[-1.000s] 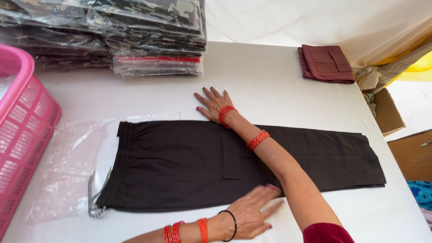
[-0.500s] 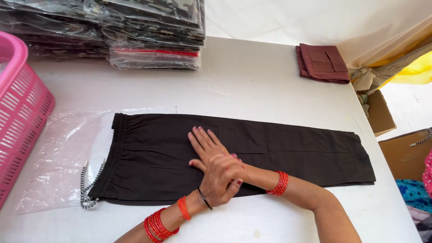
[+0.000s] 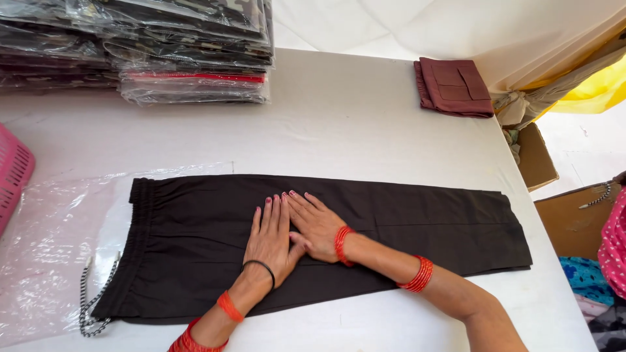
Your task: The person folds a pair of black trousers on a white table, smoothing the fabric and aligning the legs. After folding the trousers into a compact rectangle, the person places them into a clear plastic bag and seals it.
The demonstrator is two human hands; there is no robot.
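Dark brown trousers [image 3: 430, 221] lie flat and folded lengthwise across the white table [image 3: 345, 130], waistband to the left, leg ends to the right. My left hand [image 3: 270, 240] presses flat on the middle of the cloth, fingers together and pointing away from me. My right hand [image 3: 316, 225] lies flat beside it, touching it, fingers pointing left and up. Both wrists carry red bangles. Neither hand grips anything. A black-and-white drawstring [image 3: 91, 306] hangs out at the waistband's near corner.
A clear plastic bag [image 3: 45, 254] lies under the waistband end. Stacks of bagged garments [image 3: 189, 52] stand at the back left. A folded maroon garment [image 3: 453, 88] lies at the back right. A pink basket [image 3: 12, 179] is at the left edge. Cardboard boxes [image 3: 541, 156] stand off the right side.
My right hand came back from the far edge of the trousers to the middle. My left hand slid up from the near edge. Both now lie flat side by side.
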